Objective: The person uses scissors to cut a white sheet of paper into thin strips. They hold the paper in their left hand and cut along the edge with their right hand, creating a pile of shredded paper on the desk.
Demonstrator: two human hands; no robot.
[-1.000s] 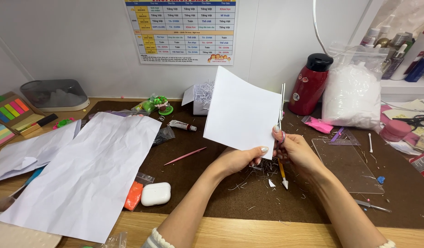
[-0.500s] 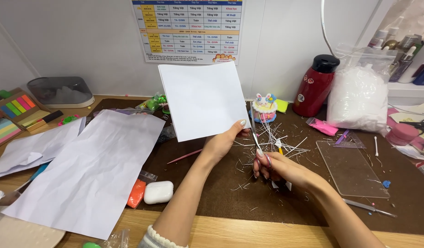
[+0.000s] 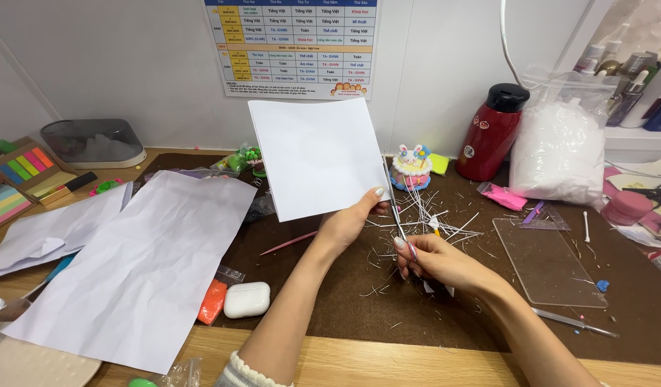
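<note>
My left hand (image 3: 348,223) pinches the lower right corner of a white square sheet of paper (image 3: 316,156) and holds it upright above the dark brown desk mat (image 3: 345,301). My right hand (image 3: 434,259) grips small scissors (image 3: 396,211) whose blades run up along the sheet's right edge. Thin white paper strips (image 3: 431,218) lie scattered on the mat beneath both hands.
A large crumpled white sheet (image 3: 141,265) lies at left, with a white earbud case (image 3: 247,299) and an orange eraser (image 3: 212,301) near it. A red flask (image 3: 491,132), a bag of white filling (image 3: 560,147), a clear acrylic plate (image 3: 549,261) and a small cake figurine (image 3: 411,166) stand at right.
The view has shifted and the sheet sits further left. The scissors have come up against the sheet's right edge. A figurine and paper strips, hidden behind the sheet a second ago, now show.
</note>
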